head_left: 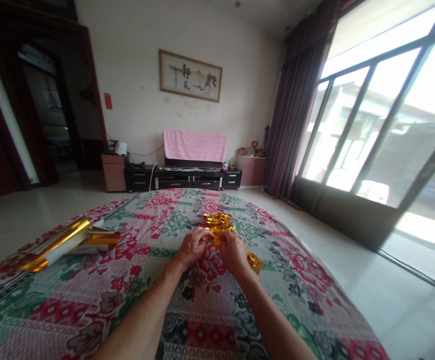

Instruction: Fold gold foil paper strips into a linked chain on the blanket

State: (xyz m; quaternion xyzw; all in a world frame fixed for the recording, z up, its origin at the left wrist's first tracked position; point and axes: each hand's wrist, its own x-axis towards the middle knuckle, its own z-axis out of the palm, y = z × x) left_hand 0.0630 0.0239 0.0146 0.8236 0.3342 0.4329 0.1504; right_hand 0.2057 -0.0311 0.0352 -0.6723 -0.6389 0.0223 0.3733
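Both of my hands meet over the middle of a flowered cloth (172, 300). My left hand (196, 245) is closed in a pinch at the near edge of some shiny gold foil (217, 218). Close beside it, my right hand (232, 248) is closed on the same foil, its fingertips partly hidden. The foil looks crumpled or folded and lies mostly beyond my fingers. A small gold foil piece (255, 262) shows to the right of my right wrist.
Gold foil rolls or sheets with white undersides (62, 245) lie on the cloth at the left. Farther off stand a low black cabinet (172, 184) and something draped with a pink cloth (195, 145). Large windows (363, 125) and a purple curtain (296, 100) are at the right.
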